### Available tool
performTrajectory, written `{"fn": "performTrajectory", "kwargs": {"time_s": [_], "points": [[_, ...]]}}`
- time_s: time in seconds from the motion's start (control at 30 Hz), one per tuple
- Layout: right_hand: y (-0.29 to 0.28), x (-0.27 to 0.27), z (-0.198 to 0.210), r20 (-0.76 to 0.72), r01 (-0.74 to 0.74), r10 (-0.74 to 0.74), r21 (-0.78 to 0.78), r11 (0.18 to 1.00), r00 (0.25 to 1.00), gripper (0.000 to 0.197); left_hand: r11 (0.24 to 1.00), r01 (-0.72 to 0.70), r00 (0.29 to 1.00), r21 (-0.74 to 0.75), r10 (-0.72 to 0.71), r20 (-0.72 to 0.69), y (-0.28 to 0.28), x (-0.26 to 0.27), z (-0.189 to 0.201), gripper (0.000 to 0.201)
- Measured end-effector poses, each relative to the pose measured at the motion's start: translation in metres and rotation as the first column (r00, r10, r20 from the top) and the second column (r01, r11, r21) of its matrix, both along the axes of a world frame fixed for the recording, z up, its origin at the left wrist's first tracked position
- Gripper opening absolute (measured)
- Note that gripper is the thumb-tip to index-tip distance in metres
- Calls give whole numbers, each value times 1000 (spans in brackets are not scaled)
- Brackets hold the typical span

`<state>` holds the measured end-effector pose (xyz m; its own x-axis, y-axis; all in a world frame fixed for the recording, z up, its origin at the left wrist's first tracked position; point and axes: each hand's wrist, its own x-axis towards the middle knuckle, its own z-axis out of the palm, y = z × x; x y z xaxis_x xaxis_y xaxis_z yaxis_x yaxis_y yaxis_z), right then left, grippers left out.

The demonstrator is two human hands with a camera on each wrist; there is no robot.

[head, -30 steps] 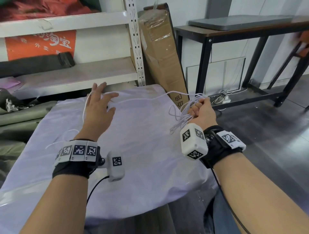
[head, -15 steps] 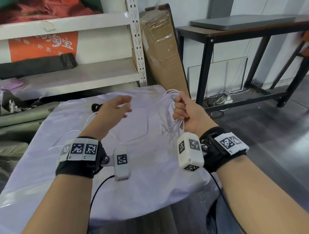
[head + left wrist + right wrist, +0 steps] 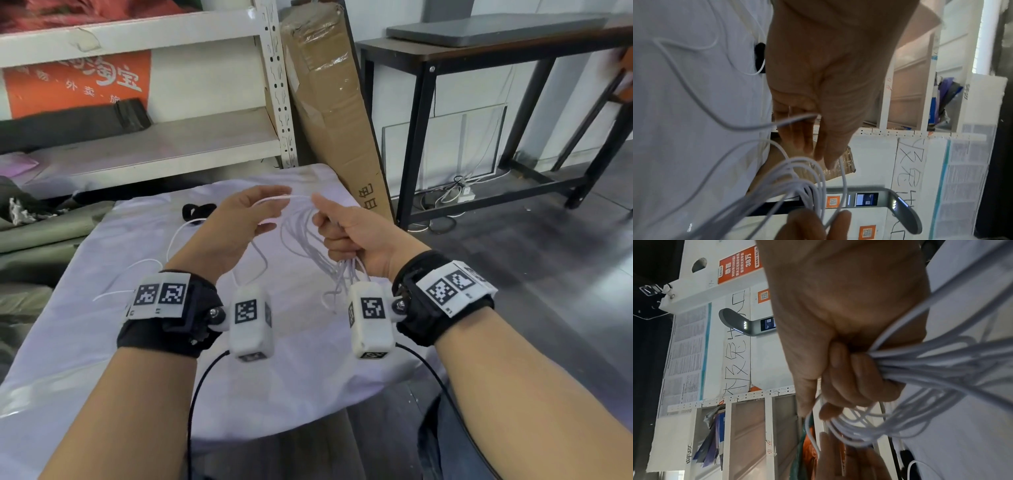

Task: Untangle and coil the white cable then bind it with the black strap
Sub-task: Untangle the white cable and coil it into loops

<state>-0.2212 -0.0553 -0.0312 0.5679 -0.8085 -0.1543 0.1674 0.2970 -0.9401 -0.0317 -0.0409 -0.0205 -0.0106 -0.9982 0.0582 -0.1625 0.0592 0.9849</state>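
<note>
The white cable (image 3: 308,240) is held as a bundle of several loops in the right hand (image 3: 356,236), above the sheet-covered table (image 3: 102,342). In the right wrist view the right hand (image 3: 849,337) is closed into a fist, its fingers (image 3: 859,369) curled fully round the gathered strands of the cable (image 3: 941,369); loops are seen fanning out on both sides of the fist.

One strand is led from the top of the bundle across to the left hand (image 3: 236,226), which is raised just beside the right hand. In the left wrist view the left hand (image 3: 828,81) is seen with its fingers (image 3: 797,136) extended and only lightly bent, and a single strand of the cable (image 3: 748,128) is seen passing between thumb and fingers. Whether this strand is pinched or only draped there cannot be told.

From the left hand the loose remainder of the cable is trailed down onto the sheet and lies there in slack curves toward the table's left side.

The black strap (image 3: 197,210) is lying on the sheet at the far side of the table, beyond the left hand, untouched by either hand. A strand of the cable is seen lying against it.

A metal shelf (image 3: 154,144) stands behind the table, and a tall cardboard box (image 3: 329,102) is leaned beside it.
</note>
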Motion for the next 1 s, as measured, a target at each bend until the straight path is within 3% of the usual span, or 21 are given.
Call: {"fn": "performTrajectory", "kwargs": {"time_s": [0.13,0.23,0.33,0.43,0.57,0.67,0.87,1.0], "points": [[6,3,1,-29,-155,156,13,988,987,37,1000,-30,984,4,30,-178,-3,1,-3,25],[4,2,2,153,-210,199,60,976,968,40,999,31,986,41,-24,-164,-1,-2,-7,28],[-3,-3,3,388,-206,139,136,969,911,40,979,135,983,153,-113,-147,2,-4,-14,35],[-14,-7,1,612,-139,-64,279,950,788,48,950,158,982,268,-123,-143,2,-6,-16,37],[-27,-16,-4,793,-108,-341,450,886,504,53,921,182,980,345,-200,18,6,-8,-18,35],[-32,-23,-8,803,-46,-462,515,856,375,52,903,223,959,367,-270,82,9,-10,-18,35],[-35,-19,-11,626,403,-712,591,699,318,48,853,323,895,411,-417,161,11,-8,-15,25],[-39,-24,-8,568,538,-783,590,601,252,33,834,231,783,501,-465,413,13,3,-19,21]]}}
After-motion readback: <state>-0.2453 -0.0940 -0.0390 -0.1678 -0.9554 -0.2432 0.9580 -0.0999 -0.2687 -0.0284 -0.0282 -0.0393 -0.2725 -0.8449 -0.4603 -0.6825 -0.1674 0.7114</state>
